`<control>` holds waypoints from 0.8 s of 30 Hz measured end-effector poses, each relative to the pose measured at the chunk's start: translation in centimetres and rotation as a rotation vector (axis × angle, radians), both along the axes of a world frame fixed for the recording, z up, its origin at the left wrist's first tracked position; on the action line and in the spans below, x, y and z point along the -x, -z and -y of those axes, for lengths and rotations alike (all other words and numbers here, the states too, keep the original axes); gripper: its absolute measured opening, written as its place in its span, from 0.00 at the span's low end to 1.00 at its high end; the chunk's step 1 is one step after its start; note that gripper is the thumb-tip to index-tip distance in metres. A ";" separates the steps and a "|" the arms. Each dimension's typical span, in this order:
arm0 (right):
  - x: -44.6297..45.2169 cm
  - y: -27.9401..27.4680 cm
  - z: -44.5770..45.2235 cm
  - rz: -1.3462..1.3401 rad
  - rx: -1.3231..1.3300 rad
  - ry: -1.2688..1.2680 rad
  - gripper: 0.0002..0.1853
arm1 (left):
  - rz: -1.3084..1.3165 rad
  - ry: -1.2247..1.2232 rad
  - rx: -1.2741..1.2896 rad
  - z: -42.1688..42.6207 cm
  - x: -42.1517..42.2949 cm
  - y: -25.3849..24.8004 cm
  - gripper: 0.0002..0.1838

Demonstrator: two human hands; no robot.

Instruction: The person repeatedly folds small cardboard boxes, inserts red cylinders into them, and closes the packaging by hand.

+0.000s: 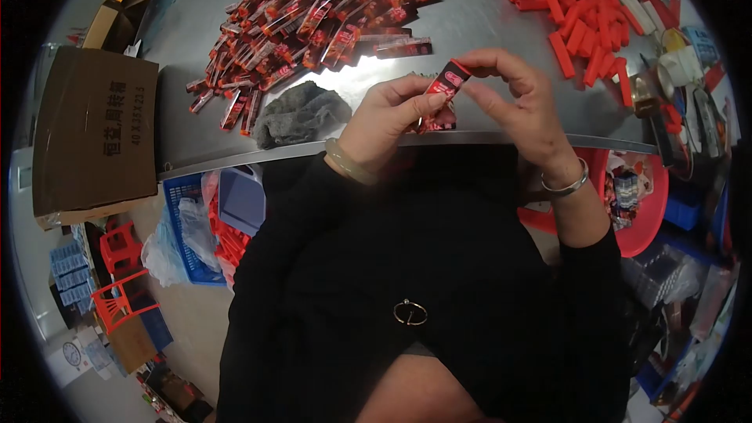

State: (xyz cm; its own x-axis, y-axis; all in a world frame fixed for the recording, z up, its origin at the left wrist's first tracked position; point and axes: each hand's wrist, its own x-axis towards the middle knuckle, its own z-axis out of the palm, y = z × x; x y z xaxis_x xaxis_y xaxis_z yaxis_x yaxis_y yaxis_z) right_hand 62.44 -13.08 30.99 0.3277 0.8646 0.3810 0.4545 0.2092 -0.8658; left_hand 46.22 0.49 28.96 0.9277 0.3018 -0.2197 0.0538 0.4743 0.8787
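My left hand [395, 113] is closed around a slim red-and-black printed box [450, 80], held tilted above the table's front edge. The thumb and index finger of my right hand [517, 102] close on its upper end, where a bit of bright red shows. Beneath my hands lies another printed piece [443, 119], partly hidden by my left fingers. Left of my hands rests a crumpled dark grey cloth [301, 115]. Behind it spreads a heap of similar slim printed boxes [317, 19].
Plain red bars [583, 19] are heaped at the back right of the metal table [470, 23]. A cardboard carton [94, 133] stands at the left. Below the edge are a blue basket [184, 227] and a red tub [654, 215]. Clutter lines the right side.
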 end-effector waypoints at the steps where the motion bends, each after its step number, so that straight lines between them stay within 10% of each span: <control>1: 0.4 -0.1 0.0 0.111 -0.029 -0.016 0.24 | 0.004 -0.004 -0.001 0.1 0.0 0.0 0.12; 7: 2.5 1.5 0.0 0.469 0.026 0.105 0.52 | 0.011 -0.076 0.150 1.0 -0.3 -0.2 0.11; 24: 3.1 1.3 -0.3 0.521 -0.004 0.143 0.52 | 0.130 -0.125 0.146 1.5 -0.1 0.7 0.14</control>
